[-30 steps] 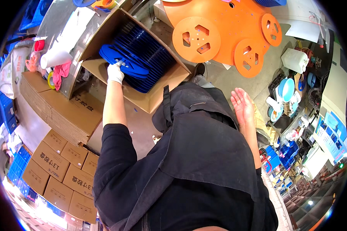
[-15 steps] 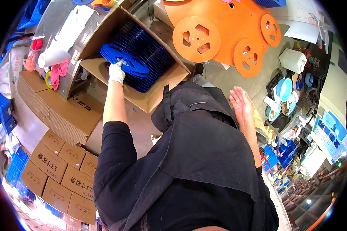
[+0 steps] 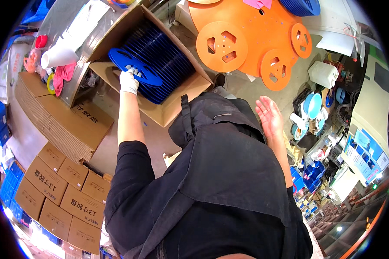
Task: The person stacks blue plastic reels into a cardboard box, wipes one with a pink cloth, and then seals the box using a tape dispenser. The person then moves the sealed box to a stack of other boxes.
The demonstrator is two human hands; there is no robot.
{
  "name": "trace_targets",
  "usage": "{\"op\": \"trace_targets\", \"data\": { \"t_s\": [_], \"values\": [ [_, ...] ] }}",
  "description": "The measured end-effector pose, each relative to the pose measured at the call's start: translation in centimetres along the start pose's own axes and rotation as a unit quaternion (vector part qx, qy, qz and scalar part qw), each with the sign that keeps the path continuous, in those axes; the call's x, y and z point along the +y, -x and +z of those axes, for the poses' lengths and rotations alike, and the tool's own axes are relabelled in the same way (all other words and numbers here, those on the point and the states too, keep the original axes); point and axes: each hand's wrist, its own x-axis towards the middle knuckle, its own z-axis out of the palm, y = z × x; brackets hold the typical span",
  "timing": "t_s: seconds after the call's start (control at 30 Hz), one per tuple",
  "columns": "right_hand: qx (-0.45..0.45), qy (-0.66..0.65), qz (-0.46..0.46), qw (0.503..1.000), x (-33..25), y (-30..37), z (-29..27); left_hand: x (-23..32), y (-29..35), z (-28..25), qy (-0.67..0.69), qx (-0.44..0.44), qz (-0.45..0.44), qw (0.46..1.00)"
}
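My left hand (image 3: pixel 129 81), in a white glove, has its fingers closed on the near face of a blue plastic reel (image 3: pixel 121 58). This reel leans tilted at the left end of a row of blue reels (image 3: pixel 170 56). The row fills an open cardboard box (image 3: pixel 196 88), whose flaps are folded outward. How far my fingers reach through the reel is partly hidden. My right hand (image 3: pixel 270 116) is bare and holds nothing. Its palm faces up and its fingers are stretched out beside my dark apron, below the orange turntable (image 3: pixel 255 21).
Orange discs with cut-outs (image 3: pixel 221 46) sit around the turntable's edge. Flattened cardboard (image 3: pixel 73 123) is piled at the left, above stacked closed cartons (image 3: pixel 80 203). A metal bench (image 3: pixel 84 45) adjoins the box. A white jug (image 3: pixel 323 74) and light-blue basins (image 3: pixel 317 106) stand at the right.
My left hand and the blue reel have shifted slightly left and down, and the reel tilts more steeply. My right hand stays nearly where it was, palm up.
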Motion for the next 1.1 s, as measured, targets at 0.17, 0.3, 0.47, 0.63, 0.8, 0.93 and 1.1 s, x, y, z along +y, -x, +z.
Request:
{"op": "trace_targets", "data": {
  "t_s": [0.17, 0.3, 0.47, 0.63, 0.8, 0.93, 1.1],
  "values": [
    [0.001, 0.018, -0.002, 1.0, 0.1, 0.6, 0.3, -3.1, -2.4, -0.6, 0.013, -0.024, -0.005, 1.0],
    [-0.037, 0.036, -0.012, 0.999, -0.5, 0.0, 1.3, -5.4, -4.1, -3.3, -0.172, 0.055, -0.023, 0.983],
    [-0.02, 0.048, -0.022, 0.998, -0.8, -0.7, 1.2, -9.1, 3.8, -5.3, -0.346, 0.179, 0.064, 0.919],
    [-0.046, 0.046, 0.001, 0.998, -2.2, -3.9, 1.9, -16.7, 7.6, -8.7, -0.258, 0.162, -0.018, 0.952],
    [-0.102, 0.119, 0.017, 0.987, -5.4, -10.8, 5.3, -19.5, 6.6, -8.9, -0.274, 0.114, -0.06, 0.953],
    [-0.179, 0.146, 0.064, 0.971, -9.2, -19.7, 10.4, -18.3, 9.7, -6.8, -0.287, 0.037, 0.075, 0.954],
    [-0.214, 0.285, -0.108, 0.928, -13.4, -42.5, 19.4, -21.6, 15.9, -6.3, -0.078, 0.085, -0.081, 0.99]
  ]
}}
